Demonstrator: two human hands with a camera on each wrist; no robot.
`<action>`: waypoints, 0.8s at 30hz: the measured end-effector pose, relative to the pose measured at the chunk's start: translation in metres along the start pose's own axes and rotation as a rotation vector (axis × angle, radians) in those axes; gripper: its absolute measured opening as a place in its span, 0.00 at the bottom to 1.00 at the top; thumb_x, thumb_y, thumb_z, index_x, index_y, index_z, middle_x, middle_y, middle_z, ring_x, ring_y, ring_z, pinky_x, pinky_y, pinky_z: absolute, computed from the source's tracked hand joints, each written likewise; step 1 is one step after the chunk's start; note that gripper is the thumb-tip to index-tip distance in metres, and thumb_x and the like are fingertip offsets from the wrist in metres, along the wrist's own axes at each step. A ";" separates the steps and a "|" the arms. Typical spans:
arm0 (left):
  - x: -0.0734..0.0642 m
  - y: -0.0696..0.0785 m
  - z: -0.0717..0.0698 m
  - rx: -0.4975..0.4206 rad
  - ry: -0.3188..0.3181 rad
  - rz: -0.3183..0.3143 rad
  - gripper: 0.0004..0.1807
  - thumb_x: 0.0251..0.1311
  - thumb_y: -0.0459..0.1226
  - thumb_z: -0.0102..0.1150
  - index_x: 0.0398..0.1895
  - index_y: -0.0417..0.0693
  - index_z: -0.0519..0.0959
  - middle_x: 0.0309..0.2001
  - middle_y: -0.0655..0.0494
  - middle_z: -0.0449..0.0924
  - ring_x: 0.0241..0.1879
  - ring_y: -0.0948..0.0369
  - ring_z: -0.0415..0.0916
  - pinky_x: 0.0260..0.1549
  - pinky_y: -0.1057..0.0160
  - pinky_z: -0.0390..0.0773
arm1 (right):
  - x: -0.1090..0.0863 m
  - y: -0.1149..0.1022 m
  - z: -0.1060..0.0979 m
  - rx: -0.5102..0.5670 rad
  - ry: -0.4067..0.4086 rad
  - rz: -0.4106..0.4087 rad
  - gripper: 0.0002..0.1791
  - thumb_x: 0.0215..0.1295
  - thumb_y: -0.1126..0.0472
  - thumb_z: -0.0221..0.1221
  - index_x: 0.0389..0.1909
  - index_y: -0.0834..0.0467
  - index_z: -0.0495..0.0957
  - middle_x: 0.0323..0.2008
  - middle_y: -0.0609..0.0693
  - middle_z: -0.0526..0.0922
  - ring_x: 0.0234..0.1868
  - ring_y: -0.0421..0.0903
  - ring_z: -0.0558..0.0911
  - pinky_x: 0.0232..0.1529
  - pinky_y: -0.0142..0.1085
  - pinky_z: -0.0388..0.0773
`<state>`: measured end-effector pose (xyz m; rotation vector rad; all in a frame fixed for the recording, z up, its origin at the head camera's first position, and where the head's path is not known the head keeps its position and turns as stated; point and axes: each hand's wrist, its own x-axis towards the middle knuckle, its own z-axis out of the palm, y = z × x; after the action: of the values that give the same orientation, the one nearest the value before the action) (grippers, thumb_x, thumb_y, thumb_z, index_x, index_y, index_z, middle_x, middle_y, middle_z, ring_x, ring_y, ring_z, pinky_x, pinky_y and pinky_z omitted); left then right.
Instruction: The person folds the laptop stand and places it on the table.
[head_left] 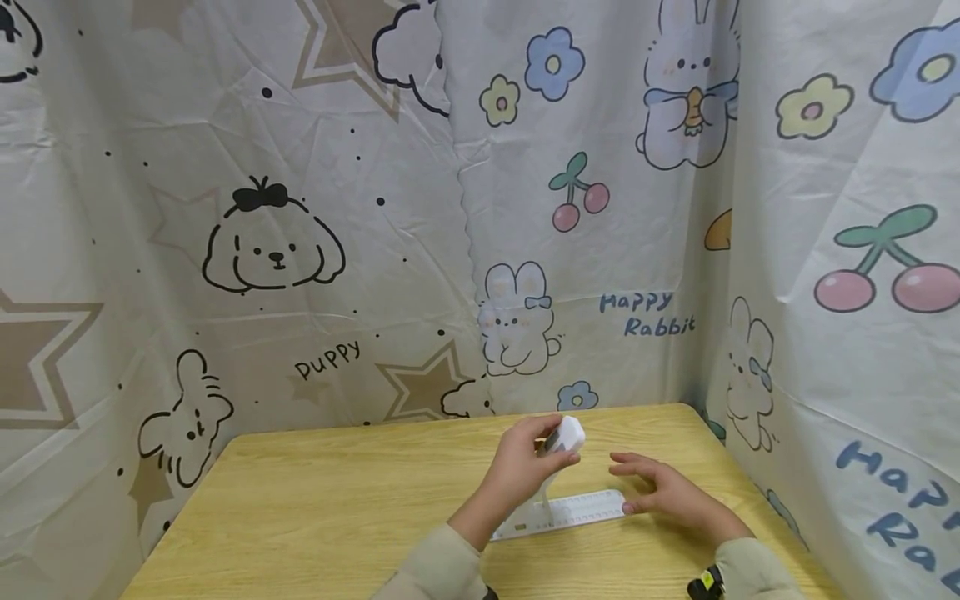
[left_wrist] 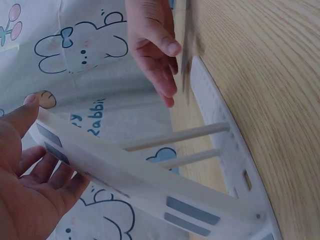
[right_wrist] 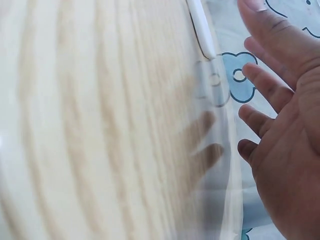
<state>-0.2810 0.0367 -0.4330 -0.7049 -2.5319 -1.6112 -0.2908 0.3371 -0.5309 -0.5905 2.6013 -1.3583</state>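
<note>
A white folding stand with grey pads stands on the table, hinged at one end and spread into a wedge. Its perforated base (head_left: 588, 508) lies flat. The upper arm (left_wrist: 125, 167) slants up from it, and two thin rods (left_wrist: 182, 136) run between the two parts. My left hand (head_left: 517, 458) holds the raised end of the upper arm, thumb on one side and fingers on the other. Just off the base's right end hovers my right hand (head_left: 663, 489), its fingers spread and relaxed with nothing in them; the right wrist view also shows it apart from the stand.
The light wood table (head_left: 322, 500) extends to the left of the stand. Printed curtains (head_left: 405, 250) hang behind the table and along both sides, close to its right edge.
</note>
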 end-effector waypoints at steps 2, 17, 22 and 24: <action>0.001 0.002 0.003 -0.003 0.007 0.000 0.32 0.57 0.44 0.76 0.66 0.47 0.78 0.58 0.55 0.81 0.55 0.60 0.79 0.52 0.60 0.85 | -0.001 0.002 0.001 0.015 -0.016 0.014 0.35 0.59 0.56 0.73 0.67 0.62 0.75 0.78 0.63 0.58 0.78 0.72 0.47 0.72 0.74 0.39; 0.003 0.009 0.007 0.021 0.012 0.034 0.30 0.61 0.42 0.72 0.67 0.46 0.78 0.58 0.55 0.80 0.56 0.63 0.78 0.55 0.67 0.82 | 0.003 0.004 0.001 -0.074 -0.019 0.080 0.21 0.55 0.56 0.75 0.51 0.51 0.85 0.76 0.62 0.63 0.78 0.72 0.46 0.72 0.75 0.36; 0.007 0.000 0.001 0.068 -0.041 0.142 0.29 0.64 0.41 0.69 0.68 0.47 0.76 0.62 0.52 0.78 0.61 0.59 0.77 0.58 0.68 0.80 | 0.001 0.002 0.004 -0.051 -0.017 0.076 0.17 0.50 0.56 0.77 0.41 0.51 0.85 0.76 0.63 0.62 0.78 0.73 0.44 0.71 0.75 0.34; 0.009 -0.004 -0.002 0.089 -0.060 0.174 0.29 0.65 0.41 0.68 0.69 0.48 0.76 0.64 0.52 0.78 0.62 0.59 0.77 0.59 0.68 0.79 | 0.000 0.001 0.006 -0.048 -0.027 0.065 0.16 0.50 0.55 0.77 0.39 0.51 0.85 0.76 0.63 0.63 0.79 0.73 0.44 0.71 0.76 0.33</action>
<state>-0.2913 0.0366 -0.4325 -0.9474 -2.4847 -1.4340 -0.2894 0.3333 -0.5351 -0.5225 2.6138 -1.2637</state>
